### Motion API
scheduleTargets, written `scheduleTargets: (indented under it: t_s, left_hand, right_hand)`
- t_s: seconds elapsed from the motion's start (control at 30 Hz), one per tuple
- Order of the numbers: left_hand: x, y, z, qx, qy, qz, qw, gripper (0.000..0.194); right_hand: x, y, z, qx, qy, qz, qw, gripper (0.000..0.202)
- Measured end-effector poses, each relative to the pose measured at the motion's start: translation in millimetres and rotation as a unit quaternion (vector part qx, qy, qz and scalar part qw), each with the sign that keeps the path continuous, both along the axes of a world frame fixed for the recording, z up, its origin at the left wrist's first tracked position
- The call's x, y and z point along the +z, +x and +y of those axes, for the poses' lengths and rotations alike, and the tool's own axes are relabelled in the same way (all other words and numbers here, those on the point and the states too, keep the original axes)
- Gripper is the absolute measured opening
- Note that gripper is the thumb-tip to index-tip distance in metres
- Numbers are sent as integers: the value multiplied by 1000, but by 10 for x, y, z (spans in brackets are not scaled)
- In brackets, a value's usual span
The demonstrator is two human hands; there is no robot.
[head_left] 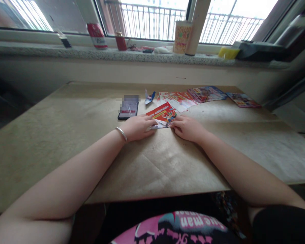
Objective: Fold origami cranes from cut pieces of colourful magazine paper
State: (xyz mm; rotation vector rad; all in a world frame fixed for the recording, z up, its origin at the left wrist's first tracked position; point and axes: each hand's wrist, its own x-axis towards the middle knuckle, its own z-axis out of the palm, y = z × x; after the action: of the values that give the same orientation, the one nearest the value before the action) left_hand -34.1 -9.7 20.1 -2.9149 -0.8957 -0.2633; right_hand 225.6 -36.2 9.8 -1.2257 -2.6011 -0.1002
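Note:
A red printed leaflet [162, 112] with yellow and white lettering lies on the table in front of me, its near edge folded so a paler strip shows. My left hand [138, 127] rests on its left side, the fingers closed on the near left corner. At the near right corner, my right hand [188, 128] pinches the paper with bent fingers. Just beyond my left hand lies a phone [129, 107] with its screen up. A small blue folded paper piece [149, 97] stands behind the leaflet.
More red and white leaflets [180, 100] are spread behind my right hand, beside a stack of colourful leaflets [207, 94] and another pile [243, 100] to the right. On the windowsill [142, 57] stand a red can [96, 35], a red lighter-like item [120, 41] and a patterned cup [182, 37].

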Motion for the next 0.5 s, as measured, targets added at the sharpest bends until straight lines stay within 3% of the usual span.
scheduleTargets:
  t_s: [0.13, 0.27, 0.5]
  left_hand:
    - [-100, 115, -21, 25, 45, -30, 998, 29]
    - [-103, 184, -40, 24, 67, -21, 997, 25]
    - [-147, 199, -17, 22, 40, -48, 998, 36]
  right_hand:
    - [-19, -20, 15, -6, 12, 15, 1000, 19]
    - [-53, -84, 25, -9, 21, 42, 999, 16]
    - [-110, -155, 60, 13, 9, 63, 998, 20]
